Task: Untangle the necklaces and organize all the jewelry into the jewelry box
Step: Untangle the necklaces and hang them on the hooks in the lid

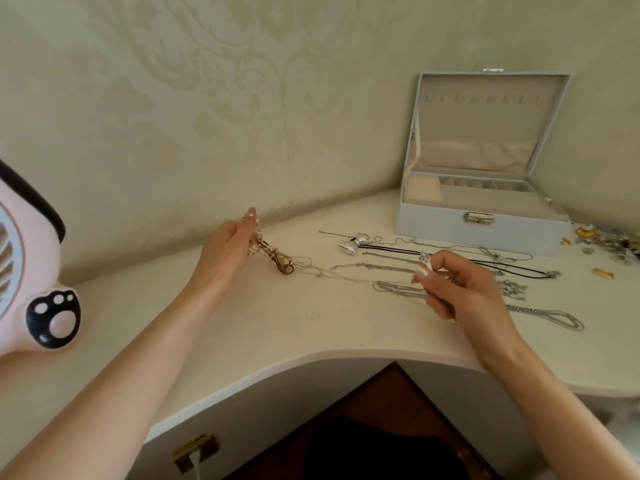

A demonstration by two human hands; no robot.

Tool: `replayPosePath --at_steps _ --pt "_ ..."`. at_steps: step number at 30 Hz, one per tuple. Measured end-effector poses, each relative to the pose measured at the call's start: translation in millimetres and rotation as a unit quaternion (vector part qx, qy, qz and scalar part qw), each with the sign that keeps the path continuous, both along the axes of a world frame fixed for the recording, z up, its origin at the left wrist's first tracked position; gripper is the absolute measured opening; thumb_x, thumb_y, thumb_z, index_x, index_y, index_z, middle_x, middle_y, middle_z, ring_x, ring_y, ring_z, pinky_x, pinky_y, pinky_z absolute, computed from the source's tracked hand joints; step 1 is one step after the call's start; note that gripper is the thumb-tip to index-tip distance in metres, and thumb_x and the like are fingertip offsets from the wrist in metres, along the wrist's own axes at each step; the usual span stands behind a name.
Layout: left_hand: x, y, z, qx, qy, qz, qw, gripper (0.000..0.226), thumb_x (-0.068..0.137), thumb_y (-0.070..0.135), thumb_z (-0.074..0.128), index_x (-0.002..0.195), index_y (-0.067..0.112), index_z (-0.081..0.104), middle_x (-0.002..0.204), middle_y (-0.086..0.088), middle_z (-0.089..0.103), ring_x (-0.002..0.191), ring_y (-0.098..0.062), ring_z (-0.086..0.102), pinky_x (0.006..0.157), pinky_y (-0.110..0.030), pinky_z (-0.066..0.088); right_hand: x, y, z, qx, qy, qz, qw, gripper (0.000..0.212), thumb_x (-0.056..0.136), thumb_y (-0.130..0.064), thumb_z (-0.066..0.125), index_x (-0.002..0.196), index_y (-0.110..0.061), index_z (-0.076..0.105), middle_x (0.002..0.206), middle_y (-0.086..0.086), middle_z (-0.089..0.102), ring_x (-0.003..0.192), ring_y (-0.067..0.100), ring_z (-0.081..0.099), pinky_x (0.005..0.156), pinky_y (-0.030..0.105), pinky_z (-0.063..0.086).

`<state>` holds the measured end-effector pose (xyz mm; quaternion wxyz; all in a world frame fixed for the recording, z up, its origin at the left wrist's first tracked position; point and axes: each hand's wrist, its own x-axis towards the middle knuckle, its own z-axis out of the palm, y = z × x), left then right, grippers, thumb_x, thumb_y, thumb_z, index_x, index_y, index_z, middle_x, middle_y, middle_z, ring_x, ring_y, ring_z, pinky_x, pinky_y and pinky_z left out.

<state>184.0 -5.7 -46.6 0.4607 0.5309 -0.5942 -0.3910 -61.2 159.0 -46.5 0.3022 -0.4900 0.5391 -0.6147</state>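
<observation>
Tangle (277, 262) hangs from left fingers (250, 224); chain (322, 270) runs to right fingers (424, 272).

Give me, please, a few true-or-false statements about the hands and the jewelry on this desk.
1. The jewelry box stands open. True.
2. The left hand holds a tangled bunch of necklaces. True.
3. The right hand lies flat and empty on the desk. False: it pinches a thin chain.
4. The silver bow pendant lies inside the box. False: it lies on the desk, in front of the box.
</observation>
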Motion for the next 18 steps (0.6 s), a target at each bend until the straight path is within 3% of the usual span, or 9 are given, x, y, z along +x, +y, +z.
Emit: replayPosePath --at_steps 3,6,8,10,12,15,18 --pt "-3.6 -0.6 -0.8 0.021 0.004 -0.005 1.000 0.046 0.072 0.064 0.046 0.073 0.021 0.062 0.087 0.001 0.063 0.103 -0.027 0.062 0.100 -0.042 0.045 -6.4 2.2 3.6 0.015 -0.010 0.000 1.000 0.027 0.088 -0.005 0.059 0.069 -0.003 0.042 0.056 0.006 0.047 0.041 0.008 0.022 0.039 0.013 0.019" --pt "-2.7 -1.8 -0.2 0.015 -0.015 0.002 1.000 0.049 0.076 0.066 0.041 0.073 0.022 0.062 0.087 0.003 0.062 0.101 -0.022 0.061 0.101 -0.041 0.044 -12.0 5.0 6.4 0.010 0.002 -0.038 0.999 0.032 0.087 -0.007 0.062 0.059 -0.016 0.049 0.060 0.022 0.052 0.037 0.006 0.024 0.037 0.011 0.021" --pt "-0.7 -3.4 -0.1 0.024 -0.004 0.013 1.000 0.050 0.070 0.069 0.039 0.067 0.024 0.062 0.091 -0.002 0.065 0.102 -0.025 0.062 0.101 -0.042 0.044 -16.5 8.0 8.8 -0.008 0.015 -0.066 0.998 0.030 0.088 -0.008 0.061 0.061 -0.009 0.047 0.059 0.028 0.050 0.034 0.007 0.027 0.037 0.011 0.023" --pt "-1.2 -3.6 -1.0 0.025 -0.007 0.018 1.000 0.049 0.069 0.068 0.038 0.067 0.024 0.061 0.096 -0.005 0.066 0.105 -0.027 0.061 0.102 -0.044 0.043 -19.7 10.0 8.2 -0.038 0.004 -0.097 0.995 0.029 0.090 -0.007 0.058 0.065 -0.001 0.043 0.046 0.013 0.046 0.032 0.008 0.030 0.037 0.013 0.024" --pt "-3.6 -3.4 -1.5 0.022 -0.012 0.021 0.999 0.046 0.072 0.063 0.037 0.068 0.023 0.060 0.096 -0.006 0.065 0.107 -0.028 0.060 0.102 -0.044 0.043 -21.4 12.8 7.4 -0.081 -0.037 -0.137 0.987 0.029 0.093 -0.010 0.054 0.065 -0.004 0.048 0.041 0.000 0.044 0.034 0.011 0.034 0.038 0.017 0.027" --pt "-5.1 -3.2 -1.6 0.021 -0.019 0.022 0.999 0.047 0.073 0.062 0.037 0.068 0.021 0.060 0.098 -0.009 0.065 0.107 -0.030 0.060 0.102 -0.044 0.043 -23.7 16.6 7.8 -0.138 -0.132 -0.145 0.971 0.033 0.098 -0.015 0.044 0.066 -0.014 0.051 0.048 0.000 0.054 0.046 0.017 0.046 0.045 0.021 0.037" --pt "-3.9 -1.8 -0.7 0.008 -0.041 0.023 0.999 0.048 0.077 0.060 0.036 0.066 0.020 0.060 0.092 -0.008 0.065 0.104 -0.032 0.061 0.100 -0.046 0.044 -27.1 17.4 10.4 -0.146 -0.223 -0.110 0.957 0.031 0.099 -0.019 0.041 0.070 -0.016 0.052 0.057 -0.001 0.060 0.063 0.017 0.060 0.065 0.024 0.049"
